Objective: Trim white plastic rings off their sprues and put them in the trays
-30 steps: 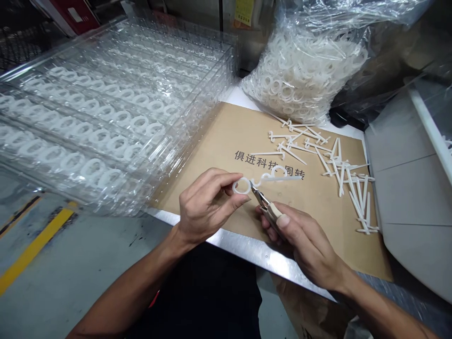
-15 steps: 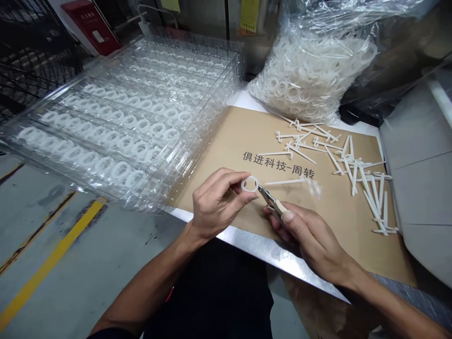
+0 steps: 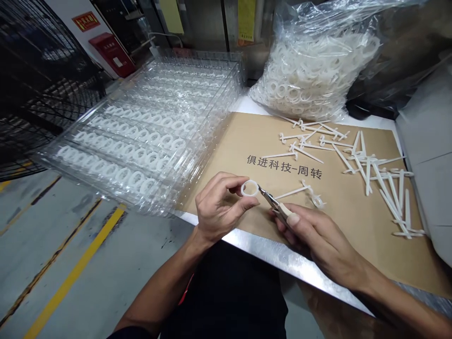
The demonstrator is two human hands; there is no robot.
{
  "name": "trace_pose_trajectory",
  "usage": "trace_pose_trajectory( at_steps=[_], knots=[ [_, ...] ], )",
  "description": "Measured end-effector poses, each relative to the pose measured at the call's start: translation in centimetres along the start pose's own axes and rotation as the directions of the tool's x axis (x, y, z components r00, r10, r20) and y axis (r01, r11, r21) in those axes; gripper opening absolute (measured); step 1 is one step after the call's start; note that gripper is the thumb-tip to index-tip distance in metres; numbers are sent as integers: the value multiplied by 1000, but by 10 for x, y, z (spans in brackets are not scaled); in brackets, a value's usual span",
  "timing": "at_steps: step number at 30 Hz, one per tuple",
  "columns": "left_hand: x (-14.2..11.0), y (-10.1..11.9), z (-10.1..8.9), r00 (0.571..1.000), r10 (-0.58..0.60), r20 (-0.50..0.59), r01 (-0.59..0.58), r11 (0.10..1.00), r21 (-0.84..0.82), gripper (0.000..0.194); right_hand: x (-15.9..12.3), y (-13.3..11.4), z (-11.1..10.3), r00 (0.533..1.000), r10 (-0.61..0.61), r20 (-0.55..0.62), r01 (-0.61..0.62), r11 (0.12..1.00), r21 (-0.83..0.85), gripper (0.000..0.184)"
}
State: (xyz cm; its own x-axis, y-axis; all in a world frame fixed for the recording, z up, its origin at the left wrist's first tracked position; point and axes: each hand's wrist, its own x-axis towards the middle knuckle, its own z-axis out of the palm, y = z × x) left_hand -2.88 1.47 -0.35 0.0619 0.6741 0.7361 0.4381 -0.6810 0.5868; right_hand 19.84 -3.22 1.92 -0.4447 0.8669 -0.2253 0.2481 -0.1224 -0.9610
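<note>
Head-worn view, facing forward and down, apparently close above left hand (image 3: 221, 209) and right hand (image 3: 319, 240).

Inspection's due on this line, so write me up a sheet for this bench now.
surface: steel table under a cardboard sheet printed with Chinese characters
job's things: left hand pinches a white plastic ring; right hand grips small cutters, tips beside the ring
clutter: loose white plastic runners; clear bag of rings
grippers: nothing seen, bare hands only
cables: thin white cord behind the trays
surroundings: stacked clear trays of rings; concrete floor with yellow stripes
</note>
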Motion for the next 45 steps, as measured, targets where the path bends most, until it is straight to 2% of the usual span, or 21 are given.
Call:
trace_pose_trajectory(
  at_steps=[19, 34, 45],
  knots=[
    [-2, -1, -1, 1000, -1, 4, 1, 999, -41, 33, -1, 0, 1, 1000, 21, -4, -20, 998, 51, 41],
    [-2, 0, 0, 999, 36, -16, -36, 999, -8, 33, 0, -4, 2, 1000, 13, -27, -13, 1000, 20, 41],
    [-3, 0, 0, 999, 40, -29, -40, 999, 18, 33, -1, -2, 0, 1000, 24, 8, -25, 998, 53, 40]
  ],
)
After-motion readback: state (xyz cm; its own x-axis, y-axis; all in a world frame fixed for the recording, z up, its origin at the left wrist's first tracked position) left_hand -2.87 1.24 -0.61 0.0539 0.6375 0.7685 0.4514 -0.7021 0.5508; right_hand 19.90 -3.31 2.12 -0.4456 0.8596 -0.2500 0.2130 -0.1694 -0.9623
